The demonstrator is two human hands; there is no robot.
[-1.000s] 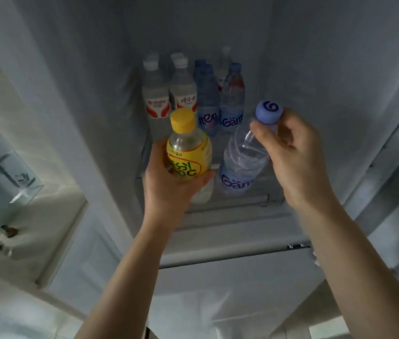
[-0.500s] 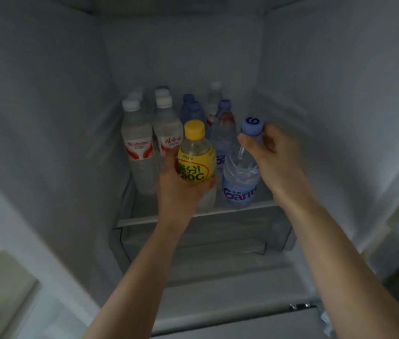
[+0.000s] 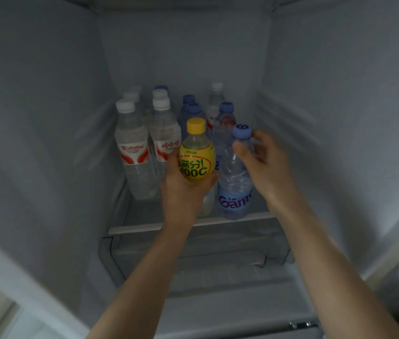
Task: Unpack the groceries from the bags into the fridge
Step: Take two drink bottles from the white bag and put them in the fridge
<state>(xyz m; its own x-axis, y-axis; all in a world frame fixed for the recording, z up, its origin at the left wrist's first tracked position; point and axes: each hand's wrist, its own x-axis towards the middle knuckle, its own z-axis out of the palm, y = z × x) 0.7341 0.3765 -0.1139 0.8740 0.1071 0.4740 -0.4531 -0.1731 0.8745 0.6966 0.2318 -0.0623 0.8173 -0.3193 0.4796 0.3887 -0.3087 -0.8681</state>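
The single head-worn camera looks forward and down, close in, into a pale grey fridge compartment [image 3: 193, 57], its glass shelf edge [image 3: 144, 227] at centre, forearms entering from six o'clock.

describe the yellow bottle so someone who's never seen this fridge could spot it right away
Look at the fridge shelf crowded with water bottles. At its front, the left hand holds a short round bottle. It alone has a yellow cap and yellow label.
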